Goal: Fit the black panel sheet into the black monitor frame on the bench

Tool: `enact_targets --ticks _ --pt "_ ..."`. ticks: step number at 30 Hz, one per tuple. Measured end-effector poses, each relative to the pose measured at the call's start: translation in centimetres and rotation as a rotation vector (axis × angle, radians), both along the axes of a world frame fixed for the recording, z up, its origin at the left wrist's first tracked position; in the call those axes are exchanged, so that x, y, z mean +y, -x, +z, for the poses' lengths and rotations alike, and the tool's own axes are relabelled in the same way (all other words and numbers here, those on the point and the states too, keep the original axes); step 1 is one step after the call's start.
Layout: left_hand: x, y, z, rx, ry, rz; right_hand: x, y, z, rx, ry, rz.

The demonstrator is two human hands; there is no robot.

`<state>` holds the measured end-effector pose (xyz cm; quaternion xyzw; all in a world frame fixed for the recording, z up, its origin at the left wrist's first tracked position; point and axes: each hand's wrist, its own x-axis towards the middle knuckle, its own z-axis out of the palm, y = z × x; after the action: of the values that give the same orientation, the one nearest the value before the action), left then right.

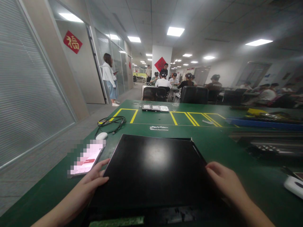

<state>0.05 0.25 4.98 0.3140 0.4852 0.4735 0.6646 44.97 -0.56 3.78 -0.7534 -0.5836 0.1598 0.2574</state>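
A large black flat panel (146,176) lies in front of me on the green table (134,129), a ceiling light reflected in its surface. My left hand (94,176) grips its left edge, with the thumb on the near part and the fingers farther along. On the opposite edge, my right hand (222,176) is closed with its fingertips against the side. A green strip like a circuit board (118,221) shows at the panel's near end. What lies under the panel is hidden.
Left of the panel are a phone (87,160), a white mouse (101,136) and a coiled black cable (111,126). Three hard drives (155,108) stand in a row at the back. A blue tray (265,123) and a white device (293,186) are on the right. People sit beyond.
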Motion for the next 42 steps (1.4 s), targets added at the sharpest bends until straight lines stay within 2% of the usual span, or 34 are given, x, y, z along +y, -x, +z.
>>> enact_targets --ticks 10,19,23,29,42 --pt "0.06 -0.02 0.02 0.003 -0.010 -0.020 0.02 0.28 0.24 0.011 -0.010 0.002" --pt "0.17 -0.02 -0.12 -0.013 -0.007 -0.018 0.18 0.06 -0.49 0.062 -0.016 0.001" --pt "0.18 -0.07 -0.19 -0.001 -0.013 0.013 0.04 0.18 -0.22 0.064 -0.011 0.009" --pt "0.00 -0.03 0.27 -0.042 -0.013 -0.034 -0.01 0.35 0.19 0.048 -0.016 0.007" --pt "0.06 -0.08 0.17 -0.018 -0.008 -0.023 0.17 -0.02 -0.46 0.039 0.012 0.014"
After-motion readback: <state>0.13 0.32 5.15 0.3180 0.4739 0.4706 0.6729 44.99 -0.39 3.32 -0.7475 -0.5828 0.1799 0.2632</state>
